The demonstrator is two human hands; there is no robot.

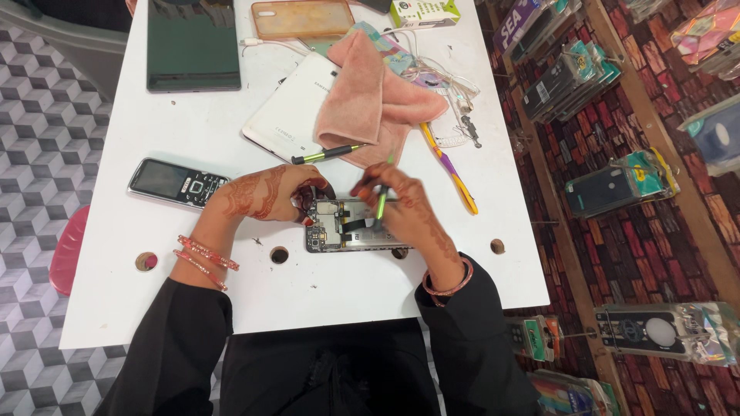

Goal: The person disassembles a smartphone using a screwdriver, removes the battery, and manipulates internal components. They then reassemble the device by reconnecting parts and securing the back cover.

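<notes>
On white table (154, 262), opened phone (343, 229), hands (266, 196)

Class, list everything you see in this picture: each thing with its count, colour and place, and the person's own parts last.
Opened phone: one, back off, under both hands.
Tool: one, green, in right hand.
Keypad phone: one, black, table left.
Tablet: one, dark, top left.
White device: one, centre.
Cloth: one, pink, over white device.
Pen: one, green-black, beside cloth.
Toothbrush: one, yellow-purple, right.
Phone case: one, orange, top.
Table: one, white.
Left hand: on phone.
Right hand: holding tool.
</notes>
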